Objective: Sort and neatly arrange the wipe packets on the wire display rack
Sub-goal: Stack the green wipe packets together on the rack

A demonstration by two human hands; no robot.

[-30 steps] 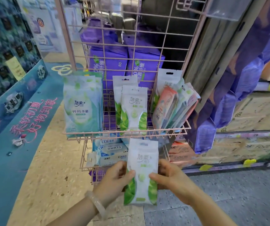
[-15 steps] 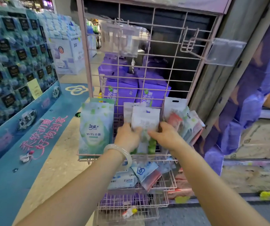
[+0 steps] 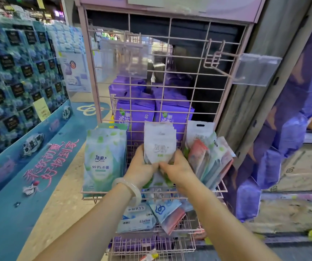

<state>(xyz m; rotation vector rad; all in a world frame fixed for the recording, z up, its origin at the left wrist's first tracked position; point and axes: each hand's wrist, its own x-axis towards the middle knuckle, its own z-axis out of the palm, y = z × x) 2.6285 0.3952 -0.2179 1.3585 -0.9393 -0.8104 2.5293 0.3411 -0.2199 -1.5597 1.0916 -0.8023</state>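
A pink wire display rack [image 3: 186, 76] stands in front of me with basket shelves. In the middle of the upper basket stands a stack of white-and-green wipe packets [image 3: 159, 142]. My left hand [image 3: 142, 167] grips its left side and my right hand [image 3: 177, 169] grips its right side, fingers meeting low on the front packet. Left of it stands a larger green wipe pack [image 3: 104, 159]. To the right, a leaning bunch of pink and green packets [image 3: 207, 159] fills the basket's right end.
The lower basket holds loose blue and pink packets [image 3: 151, 215], lying untidily. Purple boxes [image 3: 153, 113] sit behind the grid. A clear price holder [image 3: 256, 69] juts out on a hook at upper right. A blue display wall [image 3: 16, 87] runs along the left.
One second ago I held a single white-and-green packet below the basket. Both hands have carried it up into the middle stack and now hold that stack together.
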